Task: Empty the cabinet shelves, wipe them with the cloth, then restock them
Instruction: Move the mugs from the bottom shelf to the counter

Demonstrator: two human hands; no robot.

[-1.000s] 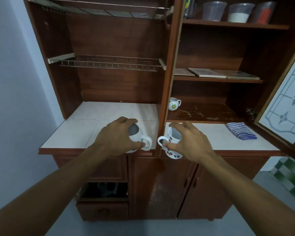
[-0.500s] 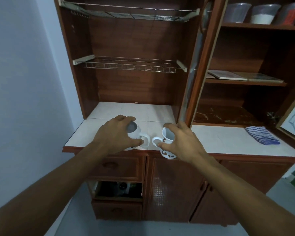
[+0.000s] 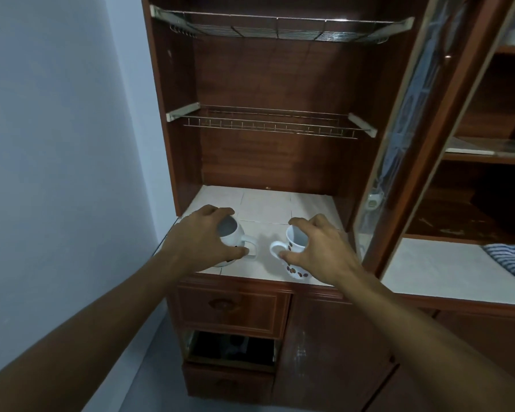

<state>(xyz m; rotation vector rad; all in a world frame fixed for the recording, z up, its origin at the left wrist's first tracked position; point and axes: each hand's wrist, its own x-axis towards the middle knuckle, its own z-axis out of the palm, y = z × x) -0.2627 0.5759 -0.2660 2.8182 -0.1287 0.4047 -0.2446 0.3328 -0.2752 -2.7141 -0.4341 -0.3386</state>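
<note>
Left hand (image 3: 202, 237) grips round mug (image 3: 231, 233), right hand (image 3: 321, 251) spotted mug (image 3: 296, 243); I judge facing handles may clash, tipping one off surface (image 3: 268, 208).

Your left mug (image 3: 234, 234) is white, with a few dark spots low on it. Your right mug (image 3: 296, 242) is white with brown bean-shaped spots. The cabinet (image 3: 265, 69) is red-brown wood, and its counter (image 3: 265, 206) has cream-white tiles. At 3 o'clock the cloth (image 3: 509, 258) has blue and white stripes. At 9 o'clock the wall (image 3: 57, 144) is pale blue.
</note>
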